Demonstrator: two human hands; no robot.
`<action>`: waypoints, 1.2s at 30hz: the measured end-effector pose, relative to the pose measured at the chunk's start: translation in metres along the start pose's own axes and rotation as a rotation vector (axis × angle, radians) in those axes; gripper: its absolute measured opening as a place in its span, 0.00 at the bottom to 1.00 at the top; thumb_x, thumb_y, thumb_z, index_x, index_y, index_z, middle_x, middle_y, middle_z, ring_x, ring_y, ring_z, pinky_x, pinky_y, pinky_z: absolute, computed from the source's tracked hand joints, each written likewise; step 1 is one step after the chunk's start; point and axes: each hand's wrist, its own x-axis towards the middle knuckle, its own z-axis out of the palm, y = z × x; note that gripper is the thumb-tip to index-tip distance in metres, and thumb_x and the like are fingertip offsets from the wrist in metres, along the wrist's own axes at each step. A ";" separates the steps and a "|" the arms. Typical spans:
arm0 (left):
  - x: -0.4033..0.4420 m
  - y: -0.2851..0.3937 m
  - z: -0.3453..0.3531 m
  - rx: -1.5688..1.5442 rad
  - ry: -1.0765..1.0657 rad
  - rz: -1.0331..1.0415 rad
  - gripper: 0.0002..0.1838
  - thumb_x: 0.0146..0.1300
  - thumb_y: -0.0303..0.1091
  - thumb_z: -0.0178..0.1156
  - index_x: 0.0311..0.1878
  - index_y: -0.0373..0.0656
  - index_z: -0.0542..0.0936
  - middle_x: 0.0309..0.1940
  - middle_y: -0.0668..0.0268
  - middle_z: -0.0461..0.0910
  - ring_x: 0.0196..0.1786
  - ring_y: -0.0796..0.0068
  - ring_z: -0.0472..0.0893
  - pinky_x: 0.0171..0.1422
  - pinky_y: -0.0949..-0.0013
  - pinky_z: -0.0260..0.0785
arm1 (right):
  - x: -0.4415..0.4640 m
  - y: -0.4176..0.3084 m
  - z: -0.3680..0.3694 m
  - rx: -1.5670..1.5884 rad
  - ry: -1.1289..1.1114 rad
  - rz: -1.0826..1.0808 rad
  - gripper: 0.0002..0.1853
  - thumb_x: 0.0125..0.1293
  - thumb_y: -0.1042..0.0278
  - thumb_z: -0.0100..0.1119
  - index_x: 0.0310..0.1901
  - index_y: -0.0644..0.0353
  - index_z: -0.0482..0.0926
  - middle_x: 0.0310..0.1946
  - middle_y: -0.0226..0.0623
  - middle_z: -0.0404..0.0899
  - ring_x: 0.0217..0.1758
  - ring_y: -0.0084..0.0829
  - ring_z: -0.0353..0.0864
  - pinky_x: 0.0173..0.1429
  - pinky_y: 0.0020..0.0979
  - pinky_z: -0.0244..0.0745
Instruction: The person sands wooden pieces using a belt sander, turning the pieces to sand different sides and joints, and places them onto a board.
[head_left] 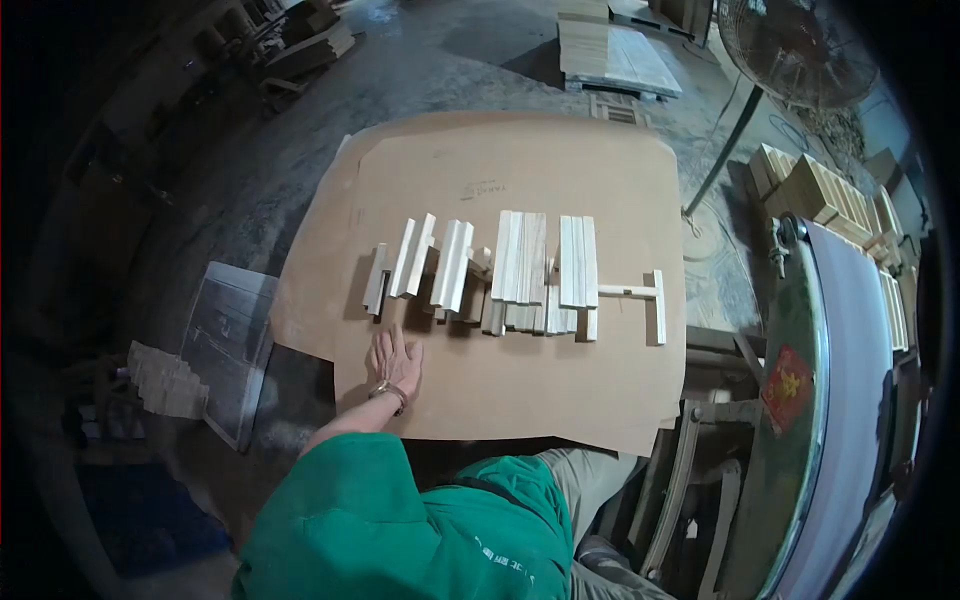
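Observation:
My left hand (397, 362) lies palm down on the brown sheet covering the table (520, 390), its fingers apart and nothing held. Just beyond its fingertips are short pale wooden strips (375, 278) and a pair of longer ones (411, 258). To their right another bundle of strips (453, 265) rests at a slant. Two wider groups of strips, one in the middle (519, 257) and one beside it (578, 262), lie on top of other pieces. A T-shaped wooden piece (656, 306) sits at the right end. My right hand is not visible.
Beyond the table's far side stands a low pallet with boards (620, 55). A large fan on a pole (735, 140) is at the upper right. On the right are a long belt machine (840, 330) and stacked wood (825, 195). A dark panel (232, 330) leans at the left.

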 end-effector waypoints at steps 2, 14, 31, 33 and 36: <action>0.006 -0.006 0.011 0.014 0.012 0.000 0.36 0.73 0.58 0.39 0.78 0.49 0.56 0.76 0.53 0.56 0.79 0.51 0.51 0.81 0.45 0.35 | 0.000 -0.003 0.006 0.029 -0.050 0.037 0.23 0.72 0.55 0.57 0.56 0.67 0.78 0.46 0.46 0.82 0.43 0.39 0.79 0.49 0.34 0.76; 0.048 -0.138 0.026 0.074 0.234 -0.555 0.41 0.68 0.63 0.49 0.75 0.43 0.59 0.69 0.42 0.65 0.72 0.42 0.64 0.72 0.43 0.59 | 0.035 -0.091 0.241 0.059 -0.671 -0.396 0.15 0.71 0.62 0.55 0.51 0.64 0.79 0.41 0.51 0.83 0.44 0.42 0.84 0.52 0.33 0.75; 0.121 -0.219 0.009 -0.254 0.272 -0.225 0.15 0.64 0.40 0.59 0.31 0.36 0.72 0.26 0.51 0.78 0.30 0.54 0.76 0.41 0.53 0.70 | 0.025 -0.075 0.391 0.137 -0.483 -0.472 0.13 0.69 0.64 0.54 0.35 0.67 0.74 0.31 0.56 0.77 0.38 0.55 0.78 0.44 0.48 0.71; 0.134 -0.171 -0.031 -0.286 0.262 -0.225 0.14 0.64 0.38 0.59 0.31 0.36 0.72 0.25 0.52 0.77 0.30 0.55 0.75 0.39 0.54 0.69 | 0.014 -0.072 0.374 0.211 -0.551 -0.453 0.13 0.69 0.64 0.55 0.34 0.67 0.73 0.30 0.57 0.76 0.37 0.55 0.78 0.42 0.47 0.70; 0.168 -0.197 -0.015 -0.286 0.208 -0.204 0.13 0.64 0.37 0.59 0.31 0.36 0.72 0.25 0.52 0.76 0.29 0.57 0.74 0.38 0.54 0.68 | -0.009 -0.064 0.365 0.174 -0.604 -0.385 0.09 0.69 0.68 0.54 0.36 0.66 0.75 0.33 0.55 0.77 0.40 0.57 0.76 0.45 0.49 0.69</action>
